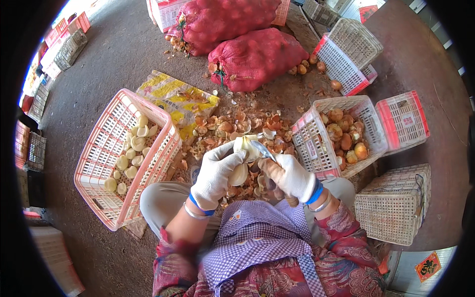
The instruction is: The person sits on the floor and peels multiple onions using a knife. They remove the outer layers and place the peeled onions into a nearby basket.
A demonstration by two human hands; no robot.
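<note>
Knife (262, 147) against a pale onion (244, 145) between two gloved hands

The left hand (218, 171) is curled round the onion, gripping it with fingers and thumb in front of the apron (257, 237); the right hand (292, 175) is closed on the knife, its blade touching the onion's right side; a second pale piece (239, 174) shows just below, though I cannot tell whether the left hand holds it too. To the left stands a pink and white basket (159, 168) with peeled onions (137, 144) in it; to the right, another basket (308, 142) holds brown, mostly unpeeled onions (347, 136); loose skins (273, 123) cover the ground between the two; a yellow and white sheet (170, 99) lies beside the left basket; beyond the skins lie two full red mesh sacks (260, 59), side by side.
</note>
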